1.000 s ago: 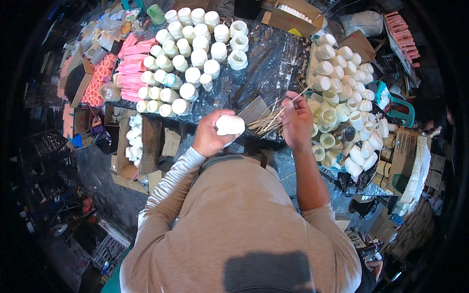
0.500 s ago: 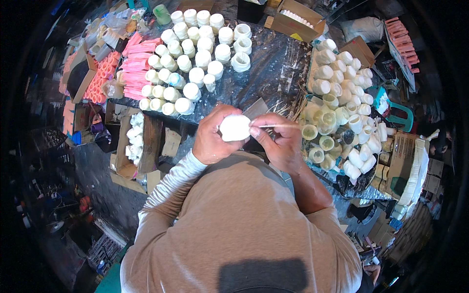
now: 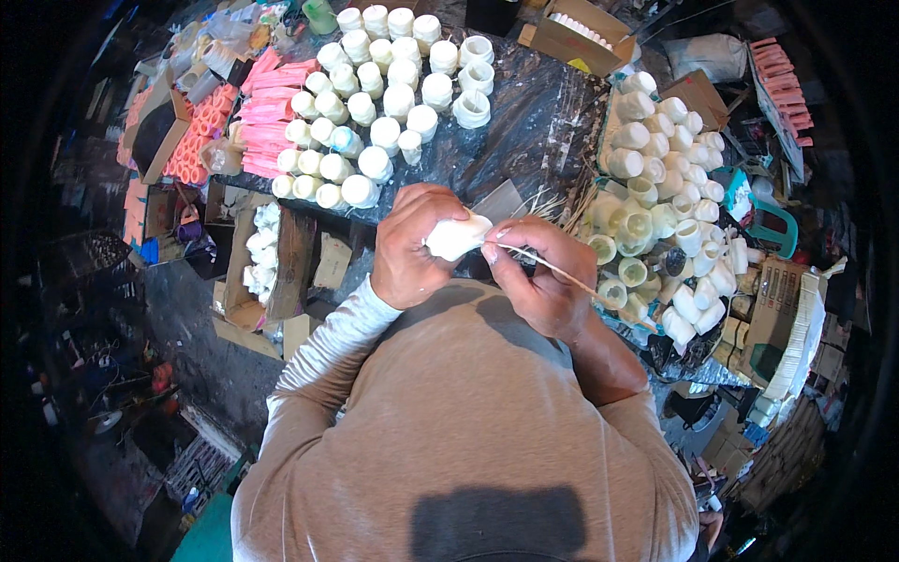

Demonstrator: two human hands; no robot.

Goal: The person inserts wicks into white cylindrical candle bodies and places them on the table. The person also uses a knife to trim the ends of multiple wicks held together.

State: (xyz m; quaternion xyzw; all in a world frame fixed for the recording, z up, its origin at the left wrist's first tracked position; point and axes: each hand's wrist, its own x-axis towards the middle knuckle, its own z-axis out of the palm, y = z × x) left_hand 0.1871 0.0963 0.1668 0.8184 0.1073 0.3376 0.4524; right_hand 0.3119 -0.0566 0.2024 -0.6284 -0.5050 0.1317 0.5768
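In front of my torso, my left hand (image 3: 409, 251) is closed around a white candle-like piece (image 3: 453, 238), rounded and smooth, lying tilted with its narrower end toward the right. My right hand (image 3: 546, 281) pinches a long thin pale stick (image 3: 567, 276) between thumb and fingers. One tip of the stick meets the right end of the white piece; whether it enters it I cannot tell. The rest slants down to the right across my fingers. Just beyond both hands, a flat grey blade-like piece (image 3: 499, 202) lies at the edge of the dark table.
White candle-like cylinders (image 3: 385, 133) stand in rows on the dark-covered table (image 3: 534, 112), beside pink pieces (image 3: 272, 112). Translucent cups (image 3: 633, 230) and white cylinders (image 3: 646, 140) crowd the right side. Loose thin sticks (image 3: 552, 208) lie between. A cardboard box (image 3: 286, 267) stands at lower left.
The white piece has turned in my left hand, from its broad round face to a sideways tilt. The stick now slants down to the right instead of lying nearly level.
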